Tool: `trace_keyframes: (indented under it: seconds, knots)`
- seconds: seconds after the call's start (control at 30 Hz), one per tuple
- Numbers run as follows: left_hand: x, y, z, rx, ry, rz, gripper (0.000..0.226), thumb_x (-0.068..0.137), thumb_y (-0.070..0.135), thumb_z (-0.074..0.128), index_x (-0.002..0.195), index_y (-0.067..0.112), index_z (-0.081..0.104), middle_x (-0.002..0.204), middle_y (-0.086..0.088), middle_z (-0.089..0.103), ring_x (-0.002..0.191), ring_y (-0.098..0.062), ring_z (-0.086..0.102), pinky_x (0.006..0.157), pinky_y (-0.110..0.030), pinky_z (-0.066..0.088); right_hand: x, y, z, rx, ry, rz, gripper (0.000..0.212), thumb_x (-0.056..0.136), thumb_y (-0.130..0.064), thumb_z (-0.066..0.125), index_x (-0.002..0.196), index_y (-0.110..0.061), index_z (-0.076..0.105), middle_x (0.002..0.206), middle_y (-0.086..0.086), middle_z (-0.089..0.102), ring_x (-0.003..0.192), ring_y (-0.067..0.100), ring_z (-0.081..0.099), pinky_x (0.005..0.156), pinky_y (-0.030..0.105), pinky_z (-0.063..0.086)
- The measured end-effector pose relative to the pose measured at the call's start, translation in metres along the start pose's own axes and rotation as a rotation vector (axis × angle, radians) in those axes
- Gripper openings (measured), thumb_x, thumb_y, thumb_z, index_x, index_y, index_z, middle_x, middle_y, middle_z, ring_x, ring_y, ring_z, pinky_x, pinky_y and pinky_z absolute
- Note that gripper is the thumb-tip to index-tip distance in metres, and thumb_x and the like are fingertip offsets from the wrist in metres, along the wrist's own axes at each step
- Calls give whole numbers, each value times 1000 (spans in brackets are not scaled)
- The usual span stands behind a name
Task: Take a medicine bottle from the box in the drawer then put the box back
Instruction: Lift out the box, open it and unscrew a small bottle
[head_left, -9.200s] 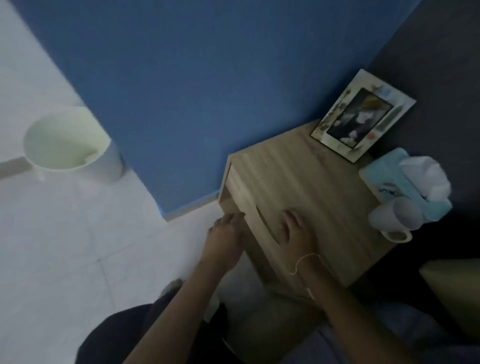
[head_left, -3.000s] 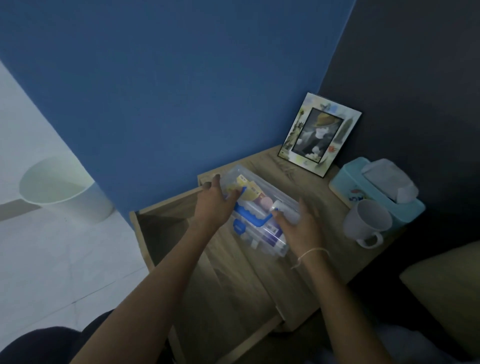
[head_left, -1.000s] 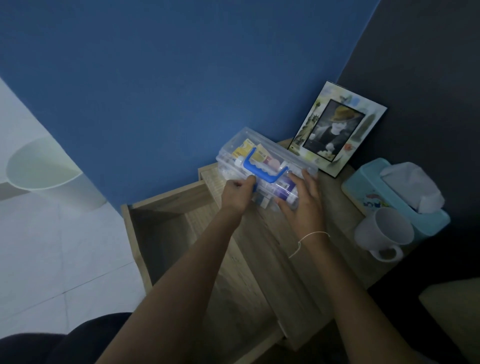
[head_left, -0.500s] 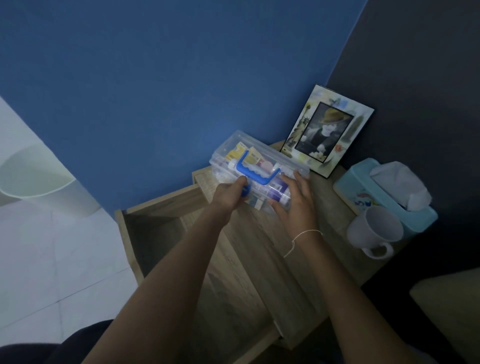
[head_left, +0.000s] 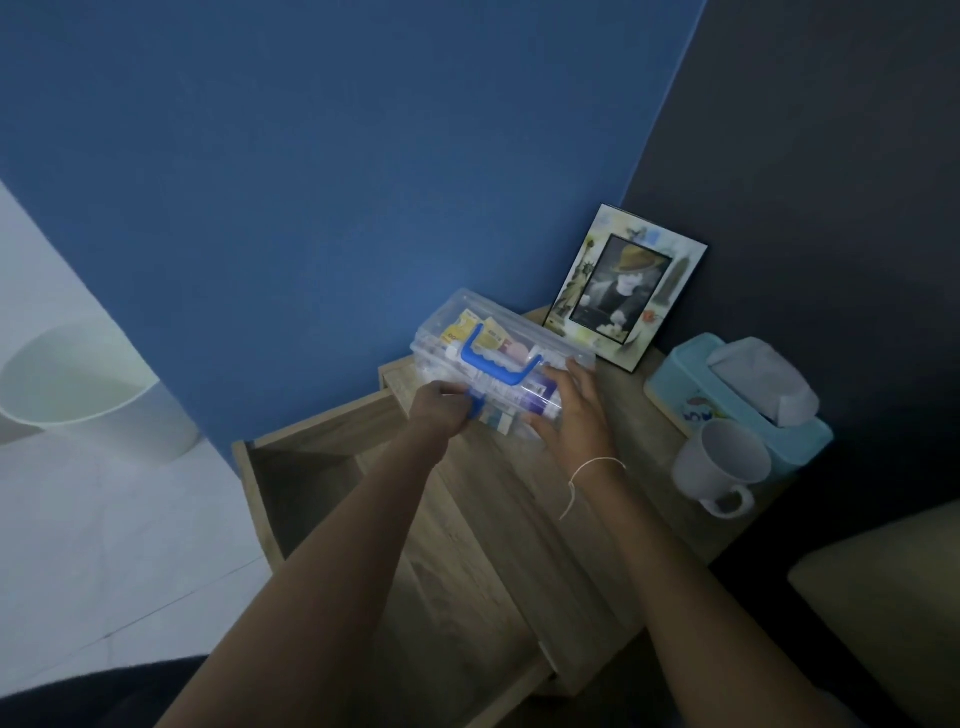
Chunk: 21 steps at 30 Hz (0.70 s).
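A clear plastic box with a blue handle rests on top of the wooden nightstand, at its far left corner. Medicine packets and a purple-labelled bottle show through its walls. My left hand pinches the blue latch on the box's front side. My right hand lies flat against the box's right front, steadying it. The lid is down. The drawer below stands pulled out, its inside dark.
A picture frame leans against the dark wall behind the box. A light-blue tissue box and a white mug stand at the right. A white bin sits on the tiled floor at the left. A cushion edge lies lower right.
The drawer was shut, then opened, and the box came out onto the nightstand top. Over the last second my left hand stays at the blue latch and my right hand stays on the box.
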<state>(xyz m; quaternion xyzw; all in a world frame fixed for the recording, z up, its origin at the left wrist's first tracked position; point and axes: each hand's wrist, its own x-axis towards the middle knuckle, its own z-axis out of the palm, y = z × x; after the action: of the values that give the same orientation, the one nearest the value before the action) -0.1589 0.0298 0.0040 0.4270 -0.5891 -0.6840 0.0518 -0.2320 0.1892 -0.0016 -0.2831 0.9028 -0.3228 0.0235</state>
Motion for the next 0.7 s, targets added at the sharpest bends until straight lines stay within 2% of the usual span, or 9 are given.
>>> trace_keyframes:
  seconds: [0.13,0.2,0.23,0.3,0.4,0.47,0.53,0.6,0.7]
  knots:
    - [-1,0,-7,102,83,60,47,80,11,67,122,9,48,117,-15,58,103,-28,59,78,-36,52,0,-2,2,12,27,-2,59,80,-14,74,134,-20,48,157,8,23,144,18,21,109,40,42]
    - [0,2,-16,195,187,182,58,83,9,58,136,4,33,136,-19,45,122,-33,48,98,-40,44,-7,-2,6,77,113,40,67,79,-14,75,136,-26,44,158,6,18,134,4,24,101,28,48]
    - [2,4,-22,269,212,253,62,84,8,56,140,1,28,143,-20,37,130,-34,40,106,-39,35,-12,-3,9,140,141,88,74,78,-14,75,140,-30,39,158,5,17,131,4,28,97,28,50]
    - [9,8,-33,432,183,368,66,85,5,54,142,-2,24,148,-22,30,138,-34,28,113,-38,25,-17,-3,14,299,140,186,84,78,-14,74,144,-37,28,154,2,28,130,13,40,94,35,52]
    - [14,12,-36,463,138,511,54,79,0,53,132,1,41,135,-21,49,127,-36,43,106,-39,37,-19,-3,14,389,153,251,79,81,-20,73,143,-41,28,145,-3,46,124,11,47,88,27,46]
    - [14,11,-33,363,172,618,54,77,-1,52,130,4,45,132,-16,54,125,-33,48,103,-31,38,-17,-1,9,350,216,226,72,80,-34,73,140,-39,35,142,-5,50,119,5,45,87,24,42]
    - [16,9,-30,343,181,698,61,85,5,52,143,7,32,147,-12,41,136,-26,36,111,-31,27,-13,-1,-3,347,295,194,66,79,-41,73,136,-39,41,135,-9,56,118,5,50,91,25,43]
    - [23,7,-30,456,164,797,62,94,17,46,148,9,17,157,-11,24,145,-23,20,116,-32,16,-3,-3,-14,393,403,158,55,80,-40,73,128,-39,46,128,-9,62,112,0,58,89,25,50]
    - [35,-2,-34,934,131,890,62,98,34,23,149,6,3,160,-12,4,148,-26,-1,119,-40,-2,14,-4,-24,462,581,111,33,87,-25,67,117,-28,53,117,4,68,103,1,64,81,10,51]
